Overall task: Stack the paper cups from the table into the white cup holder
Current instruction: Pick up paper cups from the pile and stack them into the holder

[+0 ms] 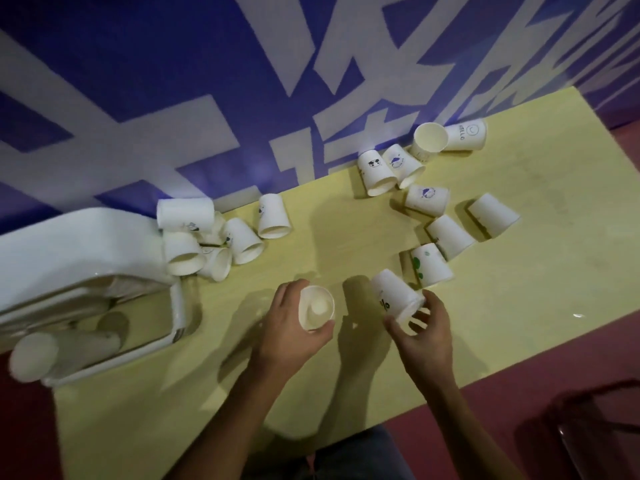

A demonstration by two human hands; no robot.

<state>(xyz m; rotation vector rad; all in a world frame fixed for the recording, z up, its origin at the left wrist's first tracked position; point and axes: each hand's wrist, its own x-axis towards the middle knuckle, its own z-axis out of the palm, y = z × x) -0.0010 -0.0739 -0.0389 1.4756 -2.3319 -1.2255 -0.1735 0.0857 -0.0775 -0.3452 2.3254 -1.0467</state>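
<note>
Paper cups (273, 216) lie scattered over the yellow table (519, 306), mostly on their sides. One cluster sits against the white cup holder (69, 244) at the left edge, and others are spread toward the far right. The left hand (294, 327) grasps an upright cup (317, 308), mouth up, fingers wrapped round its wall. The right hand (426, 334) pinches the rim of a tilted cup (396, 299) just beside it. A stack (33, 355) lies in the holder, its near end poking out.

paper cups (450, 237): matt white paper, some printed | table (519, 271): smooth pale-yellow top, matt | cup holder (86, 244), left of frame: glossy white plastic
</note>
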